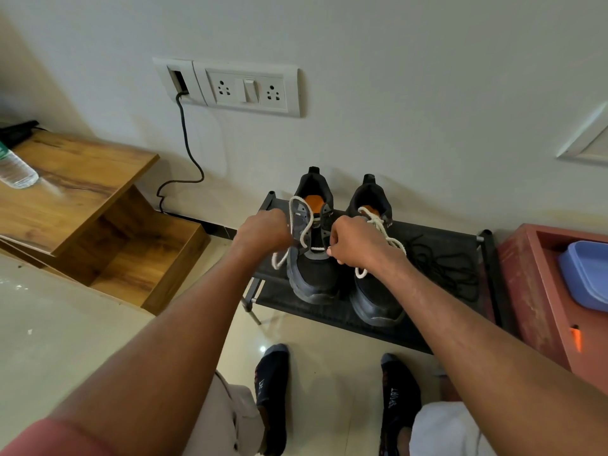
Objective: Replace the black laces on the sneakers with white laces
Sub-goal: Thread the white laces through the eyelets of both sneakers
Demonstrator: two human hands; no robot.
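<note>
Two black sneakers stand side by side on a black rack (pixel 378 320). The left sneaker (pixel 312 278) has a white lace (pixel 301 209) crossing its lowest eyelets and looping loose over its tongue. My left hand (pixel 263 232) grips one end of that lace at the shoe's left side. My right hand (pixel 355 241) pinches the other end at the shoe's right side. The right sneaker (pixel 375 301) carries a white lace (pixel 383 228) threaded up its front. Removed black laces (pixel 441 264) lie in a tangle on the rack, right of the shoes.
A wooden stepped table (pixel 82 179) with a plastic bottle (pixel 16 169) stands at the left. A red crate (pixel 539 291) holding a blue tub (pixel 585 274) sits at the right. A black cable (pixel 187 153) hangs from the wall socket (pixel 246 88). My socked feet (pixel 273 383) rest on the tiled floor.
</note>
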